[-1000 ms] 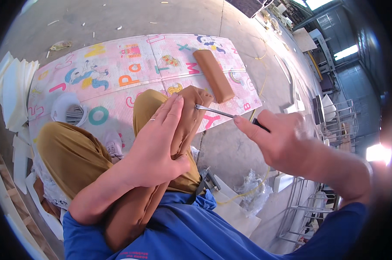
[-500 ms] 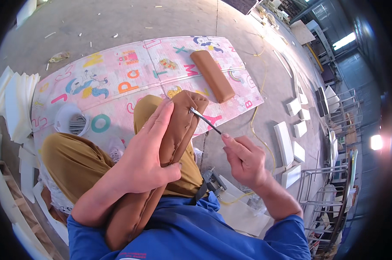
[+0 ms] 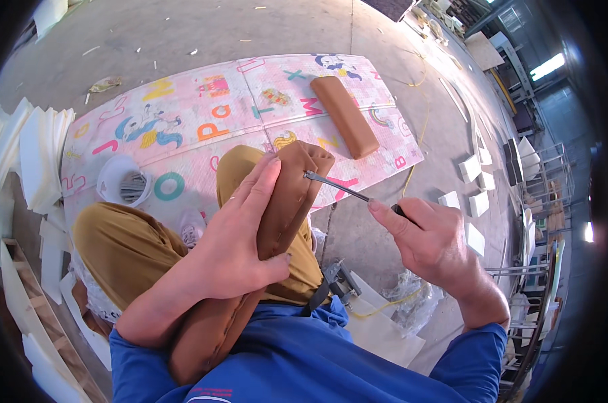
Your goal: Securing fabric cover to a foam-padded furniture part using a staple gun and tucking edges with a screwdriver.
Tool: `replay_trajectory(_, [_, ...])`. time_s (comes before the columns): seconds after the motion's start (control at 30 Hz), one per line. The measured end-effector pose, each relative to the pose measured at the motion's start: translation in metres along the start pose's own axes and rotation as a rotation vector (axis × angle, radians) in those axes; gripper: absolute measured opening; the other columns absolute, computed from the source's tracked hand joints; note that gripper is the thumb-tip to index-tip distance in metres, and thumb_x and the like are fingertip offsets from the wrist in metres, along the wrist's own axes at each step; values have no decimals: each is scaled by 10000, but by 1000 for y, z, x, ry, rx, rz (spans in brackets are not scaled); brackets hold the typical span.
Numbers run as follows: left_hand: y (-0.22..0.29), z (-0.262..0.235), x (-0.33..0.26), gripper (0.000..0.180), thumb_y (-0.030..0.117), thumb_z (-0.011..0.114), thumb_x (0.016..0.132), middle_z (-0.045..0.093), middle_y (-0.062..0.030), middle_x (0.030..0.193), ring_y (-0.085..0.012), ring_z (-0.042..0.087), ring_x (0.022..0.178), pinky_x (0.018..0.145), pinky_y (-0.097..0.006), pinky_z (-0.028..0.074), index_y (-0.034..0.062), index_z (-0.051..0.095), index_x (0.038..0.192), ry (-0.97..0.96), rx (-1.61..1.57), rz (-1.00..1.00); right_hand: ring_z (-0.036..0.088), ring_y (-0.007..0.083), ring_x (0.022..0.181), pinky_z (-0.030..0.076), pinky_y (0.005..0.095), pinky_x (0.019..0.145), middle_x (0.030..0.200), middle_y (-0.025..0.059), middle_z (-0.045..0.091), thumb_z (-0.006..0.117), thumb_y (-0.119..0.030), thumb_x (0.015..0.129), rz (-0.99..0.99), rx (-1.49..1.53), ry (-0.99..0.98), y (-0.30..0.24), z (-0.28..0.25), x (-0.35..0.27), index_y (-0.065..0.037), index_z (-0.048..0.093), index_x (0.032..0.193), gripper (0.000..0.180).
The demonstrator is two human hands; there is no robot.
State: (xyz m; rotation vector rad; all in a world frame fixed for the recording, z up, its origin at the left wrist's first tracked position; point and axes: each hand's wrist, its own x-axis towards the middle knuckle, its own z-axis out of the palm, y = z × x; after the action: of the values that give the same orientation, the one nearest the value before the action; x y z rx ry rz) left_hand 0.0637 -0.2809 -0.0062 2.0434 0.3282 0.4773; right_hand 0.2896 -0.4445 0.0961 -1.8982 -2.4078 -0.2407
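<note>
A long brown leather-like padded armrest (image 3: 285,218) lies slanted across my lap, its stitched seam facing up and one end folded over. Wrapped around its middle is my left hand (image 3: 233,238), fingers along one side and thumb across the other. My right hand (image 3: 433,236), out to the right, is closed on the dark handle of a slim metal screwdriver (image 3: 341,187). Its tip touches the seam close to the folded far end; whether it goes into the cover I cannot tell. A second brown padded piece (image 3: 346,117) rests on the mat beyond.
The pink patterned mat (image 3: 189,101) covers the floor ahead. On it stands a white bucket (image 3: 109,181) with grey sticks inside. White foam pieces (image 3: 42,151) are stacked at left, and foam blocks (image 3: 470,169) lie scattered at right, near a yellow cord (image 3: 407,181).
My right hand has moved right and turned, showing more of the screwdriver's shaft. The tip stays at the same spot on the seam. The whole view has shifted slightly.
</note>
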Motion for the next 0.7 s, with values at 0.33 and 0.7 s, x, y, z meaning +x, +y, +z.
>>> replay_trajectory(0.33, [-8, -2, -4, 1078, 185, 732, 675, 194, -265, 1595, -378, 204, 1492, 1194, -403, 211, -17, 137, 1551, 34, -25, -9, 567, 173, 570, 442, 317, 481, 741, 88, 583, 645, 68, 745, 21, 320, 48, 18, 22, 8, -63, 670, 1225, 498])
replay_trajectory(0.7, [-6, -3, -1, 1052, 186, 704, 704, 151, -316, 1580, -418, 167, 1489, 1198, -422, 206, -94, 105, 1522, -26, -37, -15, 525, 86, 606, 407, 226, 530, 858, 36, 620, 648, 45, 892, 665, 1487, 279, -21, 115, -22, -86, 658, 1275, 405])
